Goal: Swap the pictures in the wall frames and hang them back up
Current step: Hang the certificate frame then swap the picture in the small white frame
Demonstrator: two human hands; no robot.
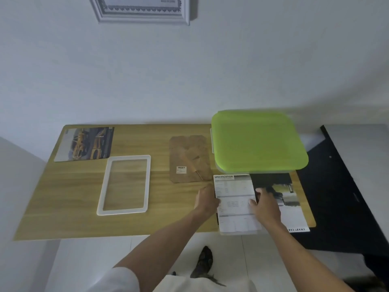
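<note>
Head view: we saw both hands on the spec sheet [235, 199] at lower right of the frame, left hand [207, 200] curled at its left edge, right hand [266, 204] spread flat on its right side, fingers relaxed. Whether the left actually pinched it, we couldn't tell. Empty frame [101, 199] lay centre-left, backing [189, 152] mid-frame, car photo [84, 143] upper left on the table [168, 218]. We judged: lift the sheet by its edges, carry flat to the frame, avoid creasing.

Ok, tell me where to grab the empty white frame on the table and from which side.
Take the white frame by one of its long side rails, probably the right one, nearest the left hand. It lies flat on the wooden table with its pane in the middle, so pinching a rail from the outer edge avoids pressing the pane.
</note>
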